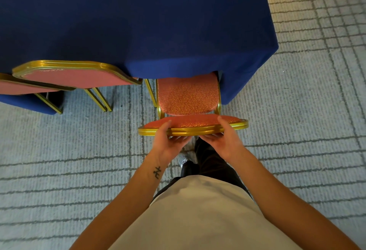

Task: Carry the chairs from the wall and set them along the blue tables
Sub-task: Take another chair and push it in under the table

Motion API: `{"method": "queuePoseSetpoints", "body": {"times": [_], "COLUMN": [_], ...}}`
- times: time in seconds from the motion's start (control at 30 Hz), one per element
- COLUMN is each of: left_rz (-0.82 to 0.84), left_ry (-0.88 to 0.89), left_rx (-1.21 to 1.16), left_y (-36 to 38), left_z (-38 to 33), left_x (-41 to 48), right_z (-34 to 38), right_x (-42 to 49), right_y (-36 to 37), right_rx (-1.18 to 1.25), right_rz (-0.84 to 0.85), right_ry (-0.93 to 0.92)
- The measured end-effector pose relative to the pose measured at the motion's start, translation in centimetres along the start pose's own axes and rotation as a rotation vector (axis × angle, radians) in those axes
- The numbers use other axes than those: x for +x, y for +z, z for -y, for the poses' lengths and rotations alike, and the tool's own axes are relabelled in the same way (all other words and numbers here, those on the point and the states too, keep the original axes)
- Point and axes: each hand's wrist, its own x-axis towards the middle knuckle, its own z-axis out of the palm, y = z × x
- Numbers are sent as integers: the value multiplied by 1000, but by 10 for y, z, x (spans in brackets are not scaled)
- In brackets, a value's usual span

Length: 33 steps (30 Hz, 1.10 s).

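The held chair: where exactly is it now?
Head view, centre: the chair has its seat partly under the table's right end, right of two other chairs.

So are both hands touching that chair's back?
Touching. The head view shows the left hand and right hand gripping the chair by its gold-framed back, thumbs on top, fingers curled underneath.

I've one view only, the head camera, worn high and pitched steeply down over the wearer's shirt. It faces the blue table, whose near edge and right corner fill the top. Wide lens, close in: the chair sits at arm's length, centre frame, and the carpet lines bow at the sides.
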Motion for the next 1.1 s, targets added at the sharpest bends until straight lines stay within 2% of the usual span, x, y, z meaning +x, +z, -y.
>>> {"method": "queuePoseSetpoints", "body": {"times": [0.2, 0.63, 1.1], "left_rz": [59, 35, 91], "left_ry": [26, 63, 125], "left_rx": [39, 50, 60], "left_y": [11, 50, 138], "left_z": [-14, -45, -123], "left_x": [13, 47, 102], "right_z": [2, 34, 103], "right_x": [22, 64, 134], "right_y": [15, 48, 137], "right_rx": [-9, 28, -70], "right_rz": [-76, -98, -30], "right_ry": [22, 2, -56]}}
